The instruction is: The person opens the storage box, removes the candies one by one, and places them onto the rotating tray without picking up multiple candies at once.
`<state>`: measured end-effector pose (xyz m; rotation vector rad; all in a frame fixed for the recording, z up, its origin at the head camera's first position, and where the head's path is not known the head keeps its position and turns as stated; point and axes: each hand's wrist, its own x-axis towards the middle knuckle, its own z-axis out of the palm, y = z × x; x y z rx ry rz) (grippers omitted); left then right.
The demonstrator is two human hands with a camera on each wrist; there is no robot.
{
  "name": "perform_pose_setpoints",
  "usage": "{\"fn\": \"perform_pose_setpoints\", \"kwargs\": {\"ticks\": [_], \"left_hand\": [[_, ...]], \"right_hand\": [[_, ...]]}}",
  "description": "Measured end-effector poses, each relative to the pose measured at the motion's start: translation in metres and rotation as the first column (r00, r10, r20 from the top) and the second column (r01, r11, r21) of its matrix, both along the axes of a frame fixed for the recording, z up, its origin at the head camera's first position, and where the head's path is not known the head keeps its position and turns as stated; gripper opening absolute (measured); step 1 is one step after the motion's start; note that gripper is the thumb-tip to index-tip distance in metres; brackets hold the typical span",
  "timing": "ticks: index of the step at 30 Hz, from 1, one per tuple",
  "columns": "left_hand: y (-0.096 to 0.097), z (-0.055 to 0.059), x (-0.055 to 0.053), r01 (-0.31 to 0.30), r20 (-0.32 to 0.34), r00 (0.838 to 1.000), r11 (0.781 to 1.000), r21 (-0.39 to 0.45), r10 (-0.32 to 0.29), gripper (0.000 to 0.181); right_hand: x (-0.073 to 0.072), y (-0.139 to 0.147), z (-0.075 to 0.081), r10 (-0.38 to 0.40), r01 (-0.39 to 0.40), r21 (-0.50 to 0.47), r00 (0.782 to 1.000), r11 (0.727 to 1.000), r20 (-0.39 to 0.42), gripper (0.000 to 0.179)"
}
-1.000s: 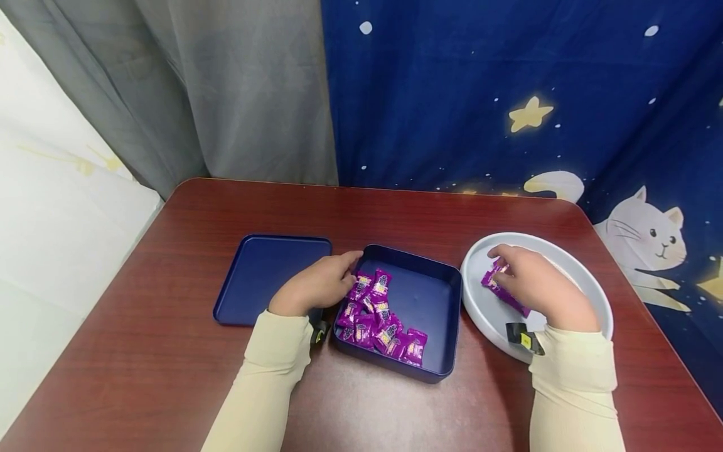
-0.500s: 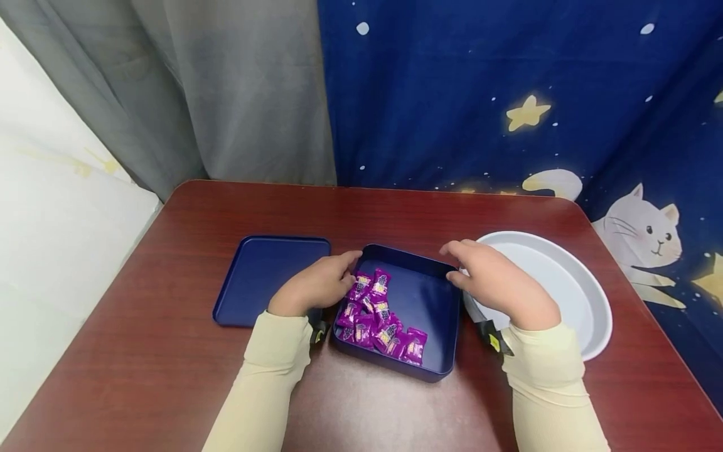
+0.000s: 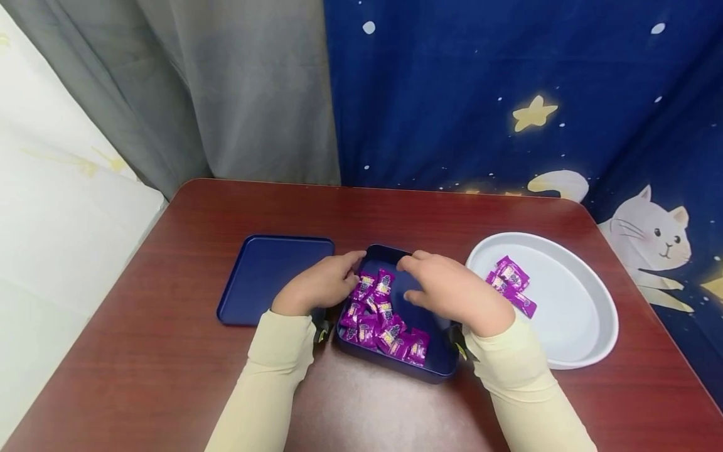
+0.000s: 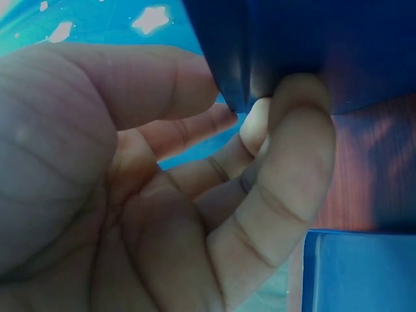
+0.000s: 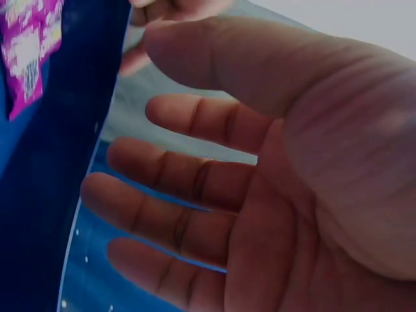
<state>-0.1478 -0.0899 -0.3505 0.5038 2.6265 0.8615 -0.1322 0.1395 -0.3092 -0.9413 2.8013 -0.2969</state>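
Nearest you are your cream sleeves (image 3: 279,344), turned back at the cuff, each with a dark wrist device (image 3: 322,331) beside it. Beyond your cuffs sits the navy box (image 3: 420,319) on the reddish-brown worktop (image 3: 169,358). Purple wrapped packets (image 3: 390,331) lie inside it, bunched along its left and near sides, with bare floor to their right. Your left hand (image 3: 316,285) holds the box at its left side; the left wrist view has that grip closed in, thumb at the edge and bent fingers against the wall. Your right hand (image 3: 452,292) is over the right part of the box, its grip slack, thumb and fingers well apart and holding nothing; you cannot tell whether it touches the rim. To your right, the white oval dish (image 3: 570,301) carries more purple packets (image 3: 511,276), gathered toward its left side. To your left, partly behind your left hand, the flat navy tray (image 3: 271,282) lies on the worktop. Past the far edge hang a grey curtain (image 3: 260,88) and a blue star-printed one.
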Motion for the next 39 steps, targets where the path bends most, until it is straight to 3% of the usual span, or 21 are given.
{"fn": "perform_pose_setpoints", "kwargs": {"ticks": [7, 11, 21, 28, 39], "left_hand": [[0.001, 0.0, 0.0, -0.001, 0.001, 1.0, 1.0, -0.001, 0.001, 0.053], [0.001, -0.001, 0.0, 0.001, 0.0, 1.0, 1.0, -0.008, -0.001, 0.053], [0.001, -0.001, -0.001, 0.003, -0.01, 1.0, 1.0, -0.025, -0.003, 0.053], [0.002, -0.002, -0.001, 0.015, -0.011, 1.0, 1.0, -0.013, -0.015, 0.052], [0.001, -0.003, -0.002, 0.008, -0.012, 1.0, 1.0, -0.016, -0.008, 0.052]], "right_hand": [[0.005, -0.013, -0.007, 0.144, -0.145, -0.012, 0.989, 0.989, -0.008, 0.039], [0.006, -0.017, -0.014, 0.186, -0.186, -0.009, 0.983, 0.983, 0.008, 0.036], [0.005, -0.027, -0.027, 0.171, -0.173, 0.035, 0.983, 0.984, 0.065, 0.031], [0.007, -0.031, -0.037, 0.18, -0.191, 0.077, 0.975, 0.978, 0.132, 0.039], [0.006, -0.035, -0.049, 0.183, -0.192, 0.079, 0.977, 0.978, 0.106, 0.03]]}}
